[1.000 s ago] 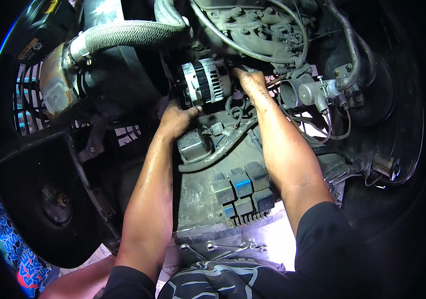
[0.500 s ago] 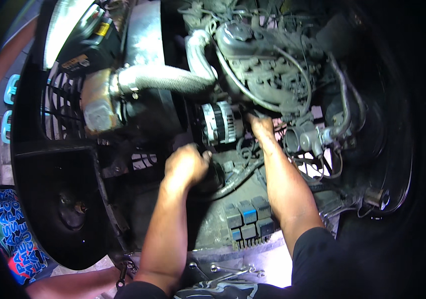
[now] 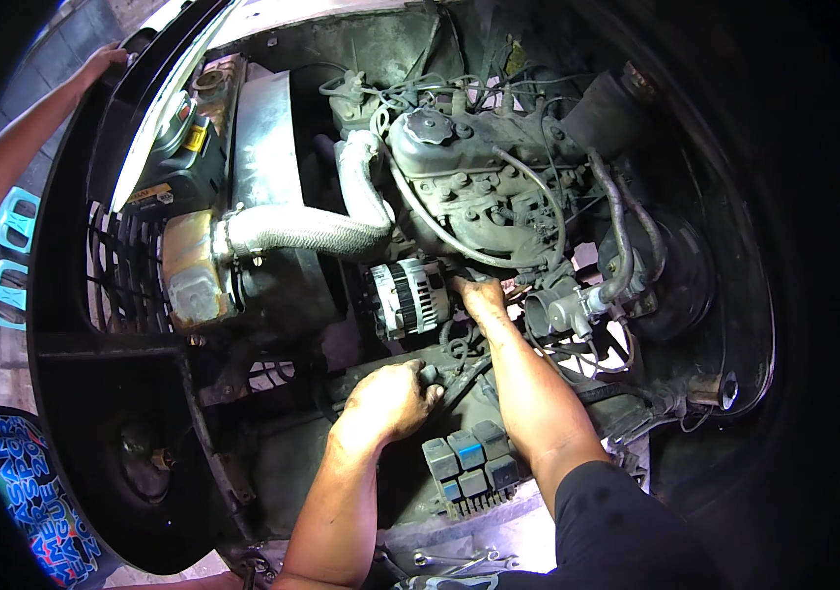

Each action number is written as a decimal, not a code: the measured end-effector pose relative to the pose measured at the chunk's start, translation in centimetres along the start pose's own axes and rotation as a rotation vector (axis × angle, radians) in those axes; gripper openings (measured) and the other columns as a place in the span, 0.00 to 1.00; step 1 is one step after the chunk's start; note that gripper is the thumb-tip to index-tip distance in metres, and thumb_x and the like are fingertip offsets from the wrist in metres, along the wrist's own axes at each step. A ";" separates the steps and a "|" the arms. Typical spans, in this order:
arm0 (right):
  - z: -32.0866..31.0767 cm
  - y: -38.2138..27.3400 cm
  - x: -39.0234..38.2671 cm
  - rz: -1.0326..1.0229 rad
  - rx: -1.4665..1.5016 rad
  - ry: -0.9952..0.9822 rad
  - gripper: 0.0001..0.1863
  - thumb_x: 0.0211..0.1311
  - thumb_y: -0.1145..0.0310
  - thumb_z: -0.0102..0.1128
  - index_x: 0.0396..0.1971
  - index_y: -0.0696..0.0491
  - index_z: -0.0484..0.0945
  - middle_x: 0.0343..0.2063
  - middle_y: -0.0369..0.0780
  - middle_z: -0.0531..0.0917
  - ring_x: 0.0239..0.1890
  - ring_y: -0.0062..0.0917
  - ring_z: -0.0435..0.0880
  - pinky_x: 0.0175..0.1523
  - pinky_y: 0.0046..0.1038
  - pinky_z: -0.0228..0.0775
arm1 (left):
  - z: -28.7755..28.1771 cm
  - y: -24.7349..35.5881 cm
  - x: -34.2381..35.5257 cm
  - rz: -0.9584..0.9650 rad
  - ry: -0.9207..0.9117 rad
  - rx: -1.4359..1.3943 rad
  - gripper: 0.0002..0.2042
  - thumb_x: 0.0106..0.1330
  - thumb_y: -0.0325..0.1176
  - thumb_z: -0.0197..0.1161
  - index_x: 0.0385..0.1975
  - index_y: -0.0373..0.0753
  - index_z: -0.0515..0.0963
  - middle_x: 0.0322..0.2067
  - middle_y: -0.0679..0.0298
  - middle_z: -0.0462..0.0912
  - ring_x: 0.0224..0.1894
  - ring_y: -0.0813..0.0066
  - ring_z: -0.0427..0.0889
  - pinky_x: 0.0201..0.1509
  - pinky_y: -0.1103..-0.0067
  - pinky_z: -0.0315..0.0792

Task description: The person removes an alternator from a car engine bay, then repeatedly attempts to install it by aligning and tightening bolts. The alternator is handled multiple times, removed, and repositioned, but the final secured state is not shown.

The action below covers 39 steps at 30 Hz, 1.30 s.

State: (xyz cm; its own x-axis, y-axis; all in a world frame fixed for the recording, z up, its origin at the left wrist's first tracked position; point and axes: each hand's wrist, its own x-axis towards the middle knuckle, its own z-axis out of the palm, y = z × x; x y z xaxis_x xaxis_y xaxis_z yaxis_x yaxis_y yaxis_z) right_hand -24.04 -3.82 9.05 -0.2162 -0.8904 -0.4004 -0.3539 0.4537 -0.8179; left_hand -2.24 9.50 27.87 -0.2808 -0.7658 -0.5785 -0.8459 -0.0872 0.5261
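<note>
A silver alternator (image 3: 410,298) sits low in the engine bay, between the radiator side and the engine block. My right hand (image 3: 482,298) reaches in against the alternator's rear end; its fingertips are hidden there. My left hand (image 3: 392,401) is closed in a fist in front of the alternator and apart from it, over the inner wing. A small grey end shows by its thumb, but what the fist holds is mostly hidden. Near my left hand is a block of relays (image 3: 471,462), black with some blue.
A silver-wrapped hose (image 3: 307,231) bends from the radiator tank (image 3: 194,275) toward the engine (image 3: 484,187). A black battery (image 3: 179,177) stands at the far left. Several wrenches (image 3: 459,563) lie at the front edge. Another person's arm (image 3: 41,128) rests at the left outer edge.
My view has shifted, so the engine bay sits lower and more left. My left fist has moved right and nearer me relative to the alternator. My right hand stays behind it.
</note>
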 end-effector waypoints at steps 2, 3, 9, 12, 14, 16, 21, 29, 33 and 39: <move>-0.1 -0.3 -0.5 0.050 -0.015 0.030 0.20 0.55 0.59 0.74 0.32 0.65 0.87 0.30 0.45 0.91 0.34 0.28 0.86 0.46 0.35 0.77 | 0.1 0.1 0.0 0.004 -0.014 0.024 0.24 0.73 0.49 0.64 0.59 0.36 0.82 0.51 0.43 0.87 0.57 0.46 0.85 0.62 0.61 0.78; 0.0 -0.4 -0.4 0.030 0.000 0.034 0.21 0.55 0.58 0.75 0.32 0.65 0.87 0.30 0.45 0.91 0.33 0.27 0.86 0.45 0.35 0.77 | 0.1 0.0 0.0 0.006 -0.026 0.037 0.23 0.73 0.49 0.64 0.56 0.36 0.83 0.50 0.44 0.88 0.55 0.45 0.86 0.61 0.60 0.79; 0.4 0.7 0.4 0.043 0.026 0.006 0.23 0.58 0.57 0.76 0.38 0.66 0.88 0.35 0.45 0.91 0.38 0.28 0.85 0.48 0.34 0.76 | 0.6 -1.3 0.3 0.086 -0.026 0.031 0.20 0.74 0.48 0.62 0.43 0.34 0.87 0.41 0.43 0.89 0.47 0.43 0.88 0.54 0.57 0.81; 0.4 0.5 0.1 -0.010 0.083 0.009 0.24 0.56 0.58 0.78 0.40 0.66 0.88 0.38 0.46 0.91 0.41 0.29 0.87 0.51 0.33 0.77 | 0.6 -1.3 0.4 0.079 -0.029 0.021 0.19 0.74 0.47 0.62 0.43 0.34 0.87 0.40 0.43 0.89 0.47 0.44 0.88 0.54 0.57 0.81; 0.2 -0.2 -0.4 -0.011 0.095 0.016 0.25 0.55 0.57 0.78 0.40 0.67 0.88 0.39 0.48 0.91 0.42 0.30 0.87 0.52 0.33 0.77 | 0.5 -1.0 0.3 0.072 -0.043 0.028 0.19 0.74 0.47 0.61 0.43 0.34 0.87 0.40 0.43 0.89 0.47 0.44 0.88 0.54 0.57 0.81; -0.2 -1.2 -1.0 0.052 0.076 0.020 0.27 0.55 0.56 0.79 0.41 0.68 0.87 0.40 0.49 0.91 0.43 0.32 0.88 0.53 0.33 0.77 | 0.3 -0.7 0.3 0.071 -0.044 0.036 0.20 0.74 0.47 0.61 0.43 0.34 0.86 0.41 0.43 0.89 0.47 0.44 0.88 0.54 0.57 0.81; -0.4 -1.8 -1.5 0.072 0.053 -0.026 0.28 0.55 0.56 0.79 0.41 0.68 0.87 0.40 0.48 0.91 0.43 0.31 0.88 0.54 0.33 0.77 | 0.1 -0.6 0.1 0.070 -0.039 0.039 0.20 0.74 0.48 0.59 0.42 0.34 0.86 0.41 0.44 0.89 0.48 0.44 0.88 0.55 0.57 0.81; 0.5 0.5 0.0 -0.073 0.106 0.025 0.22 0.57 0.58 0.76 0.33 0.66 0.87 0.30 0.44 0.90 0.33 0.26 0.83 0.44 0.34 0.76 | 0.5 -0.7 0.2 0.071 -0.028 0.042 0.20 0.75 0.48 0.60 0.43 0.35 0.86 0.42 0.44 0.89 0.49 0.44 0.88 0.56 0.58 0.80; 0.1 -0.3 -0.6 -0.024 0.067 0.021 0.27 0.55 0.53 0.77 0.34 0.67 0.86 0.27 0.43 0.88 0.30 0.25 0.80 0.39 0.34 0.74 | 0.4 -0.6 0.3 0.062 -0.054 0.047 0.20 0.75 0.48 0.60 0.44 0.35 0.87 0.43 0.45 0.89 0.49 0.45 0.88 0.56 0.58 0.80; -0.2 -1.3 -1.3 0.028 0.024 0.031 0.30 0.54 0.51 0.78 0.34 0.70 0.86 0.27 0.45 0.88 0.28 0.25 0.80 0.37 0.34 0.74 | 0.1 -0.2 0.1 0.056 -0.052 0.056 0.19 0.74 0.48 0.61 0.43 0.35 0.87 0.42 0.44 0.89 0.48 0.44 0.88 0.55 0.57 0.81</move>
State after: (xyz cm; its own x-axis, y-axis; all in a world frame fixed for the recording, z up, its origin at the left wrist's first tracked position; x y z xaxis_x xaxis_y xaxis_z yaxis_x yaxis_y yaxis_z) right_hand -23.43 -3.24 10.72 -0.2544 -0.8755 -0.4109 -0.3253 0.4775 -0.8162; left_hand -2.12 9.48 27.59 -0.3504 -0.7342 -0.5815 -0.8519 -0.0081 0.5236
